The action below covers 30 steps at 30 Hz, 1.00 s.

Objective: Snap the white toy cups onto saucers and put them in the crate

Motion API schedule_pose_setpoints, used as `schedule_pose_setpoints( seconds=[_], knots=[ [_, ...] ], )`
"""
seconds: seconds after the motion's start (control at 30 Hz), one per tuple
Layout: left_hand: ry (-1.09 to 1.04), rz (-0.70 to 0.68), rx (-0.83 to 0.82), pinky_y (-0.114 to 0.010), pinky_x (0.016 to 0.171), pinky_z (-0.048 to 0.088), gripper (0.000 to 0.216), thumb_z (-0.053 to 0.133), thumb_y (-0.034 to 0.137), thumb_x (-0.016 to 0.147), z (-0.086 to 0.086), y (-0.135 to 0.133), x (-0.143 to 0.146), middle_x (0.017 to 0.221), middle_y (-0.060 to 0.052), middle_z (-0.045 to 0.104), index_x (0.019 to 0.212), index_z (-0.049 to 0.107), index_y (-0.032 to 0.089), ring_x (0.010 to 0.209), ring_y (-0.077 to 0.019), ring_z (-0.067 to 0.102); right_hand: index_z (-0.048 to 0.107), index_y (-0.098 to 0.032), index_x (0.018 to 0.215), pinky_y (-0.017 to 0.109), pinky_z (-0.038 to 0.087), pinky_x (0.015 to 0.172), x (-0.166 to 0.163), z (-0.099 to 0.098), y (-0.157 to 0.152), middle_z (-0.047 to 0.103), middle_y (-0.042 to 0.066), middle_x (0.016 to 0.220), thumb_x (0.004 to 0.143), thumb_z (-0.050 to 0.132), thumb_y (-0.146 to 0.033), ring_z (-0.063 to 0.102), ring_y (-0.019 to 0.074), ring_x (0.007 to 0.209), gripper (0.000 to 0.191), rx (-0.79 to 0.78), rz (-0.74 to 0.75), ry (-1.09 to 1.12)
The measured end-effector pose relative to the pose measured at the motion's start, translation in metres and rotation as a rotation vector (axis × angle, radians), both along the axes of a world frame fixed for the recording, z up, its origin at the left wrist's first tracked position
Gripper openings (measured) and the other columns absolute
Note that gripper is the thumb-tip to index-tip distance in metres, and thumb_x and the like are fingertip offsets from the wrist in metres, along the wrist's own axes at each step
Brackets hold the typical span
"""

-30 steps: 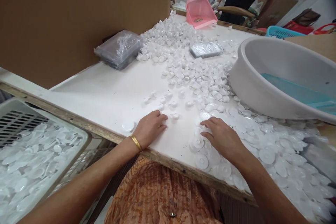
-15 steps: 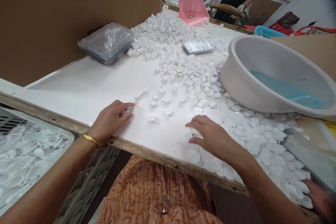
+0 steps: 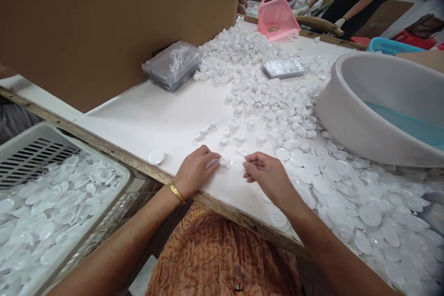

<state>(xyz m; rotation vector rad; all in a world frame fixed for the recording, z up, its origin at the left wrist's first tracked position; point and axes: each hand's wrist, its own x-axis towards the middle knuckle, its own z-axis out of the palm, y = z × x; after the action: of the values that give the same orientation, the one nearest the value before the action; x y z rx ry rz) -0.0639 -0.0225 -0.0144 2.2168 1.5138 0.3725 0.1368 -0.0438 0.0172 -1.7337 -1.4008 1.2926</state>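
Note:
My left hand [image 3: 195, 172] and my right hand [image 3: 268, 175] meet near the front edge of the white table [image 3: 152, 120]. The left hand's fingers pinch a small white plastic cap [image 3: 222, 162]. The right hand's fingers pinch a flat white plastic disc [image 3: 238, 161] right beside that cap. A heap of white discs [image 3: 347, 189] spreads to the right of my right hand. Small white caps [image 3: 249, 83] lie scattered and piled further back. One lone disc [image 3: 156, 156] lies left of my left hand.
A grey crate [image 3: 45, 148] with several white pieces stands low on the left. A big white basin [image 3: 350, 106] sits at the right. Wrapped packets [image 3: 172, 64], a pink scoop [image 3: 276, 17] and a cardboard wall [image 3: 104, 18] stand behind. Another person's gloved hands [image 3: 338, 22] work at the far end.
My left hand moved right and my right hand moved left, so they now meet, each pinching a white piece. The camera view swung left and then back.

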Motion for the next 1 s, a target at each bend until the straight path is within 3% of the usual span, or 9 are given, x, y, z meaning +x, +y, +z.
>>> schedule_pose_setpoints(
  seconds=[0.1, 0.2, 0.33, 0.53, 0.67, 0.9, 1.0],
  knots=[
    [-0.026, 0.02, 0.009, -0.025, 0.068, 0.042, 0.025, 0.047, 0.027, 0.084, 0.0, -0.002, -0.001, 0.091, -0.003, 0.056, 0.103, 0.063, 0.023, 0.079, -0.0138, 0.055, 0.056, -0.015, 0.077, 0.025, 0.054, 0.056, -0.026, -0.012, 0.014, 0.061, 0.001, 0.061, 0.077, 0.056, -0.018, 0.061, 0.0116, 0.056, 0.003, -0.21, -0.109, 0.316],
    [-0.046, 0.028, 0.001, -0.025, 0.066, 0.042, 0.024, 0.047, 0.027, 0.084, -0.001, -0.003, -0.002, 0.091, -0.004, 0.056, 0.1, 0.063, 0.021, 0.077, -0.0134, 0.054, 0.054, -0.014, 0.073, 0.025, 0.055, 0.054, -0.037, -0.023, 0.022, 0.06, 0.0, 0.059, 0.075, 0.057, -0.013, 0.061, 0.0108, 0.052, 0.004, -0.271, -0.174, 0.401],
    [-0.082, 0.04, -0.04, -0.024, 0.065, 0.041, 0.022, 0.045, 0.025, 0.084, 0.003, -0.002, -0.001, 0.087, -0.003, 0.055, 0.095, 0.064, 0.021, 0.075, -0.0127, 0.054, 0.053, -0.014, 0.071, 0.026, 0.056, 0.052, -0.037, -0.028, 0.022, 0.061, 0.001, 0.057, 0.073, 0.059, -0.014, 0.062, 0.0122, 0.051, 0.006, -0.267, -0.165, 0.395],
    [-0.132, 0.067, -0.101, -0.025, 0.065, 0.039, 0.027, 0.043, 0.03, 0.085, 0.006, 0.001, -0.002, 0.076, -0.002, 0.054, 0.072, 0.062, 0.017, 0.071, -0.0126, 0.05, 0.052, -0.015, 0.071, 0.025, 0.055, 0.052, -0.041, -0.03, 0.019, 0.061, 0.001, 0.057, 0.073, 0.059, -0.016, 0.063, 0.0122, 0.052, 0.007, -0.292, -0.121, 0.395],
    [-0.139, 0.131, -0.127, -0.026, 0.066, 0.038, 0.022, 0.047, 0.03, 0.081, 0.006, 0.003, -0.001, 0.075, -0.002, 0.058, 0.072, 0.063, 0.017, 0.071, -0.0132, 0.051, 0.05, -0.016, 0.071, 0.025, 0.055, 0.053, -0.044, -0.031, 0.016, 0.059, -0.002, 0.055, 0.073, 0.059, -0.018, 0.062, 0.0115, 0.053, 0.009, -0.286, -0.1, 0.433],
    [-0.235, 0.219, -0.47, -0.024, 0.054, 0.037, 0.028, 0.046, 0.036, 0.078, 0.018, 0.005, 0.002, 0.054, 0.002, 0.056, 0.083, 0.064, 0.016, 0.053, -0.0121, 0.051, 0.048, -0.016, 0.075, 0.023, 0.054, 0.052, -0.046, -0.038, 0.013, 0.06, -0.001, 0.062, 0.076, 0.058, -0.022, 0.063, 0.0109, 0.056, 0.011, -0.262, -0.004, 0.435],
    [-0.32, 0.261, -0.52, -0.022, 0.05, 0.036, 0.026, 0.048, 0.037, 0.075, 0.017, 0.008, 0.002, 0.052, 0.002, 0.054, 0.079, 0.062, 0.015, 0.05, -0.011, 0.05, 0.048, -0.017, 0.083, 0.022, 0.052, 0.049, -0.047, -0.038, 0.015, 0.061, -0.001, 0.063, 0.075, 0.058, -0.02, 0.062, 0.0105, 0.053, 0.013, -0.28, -0.009, 0.399]
  ],
)
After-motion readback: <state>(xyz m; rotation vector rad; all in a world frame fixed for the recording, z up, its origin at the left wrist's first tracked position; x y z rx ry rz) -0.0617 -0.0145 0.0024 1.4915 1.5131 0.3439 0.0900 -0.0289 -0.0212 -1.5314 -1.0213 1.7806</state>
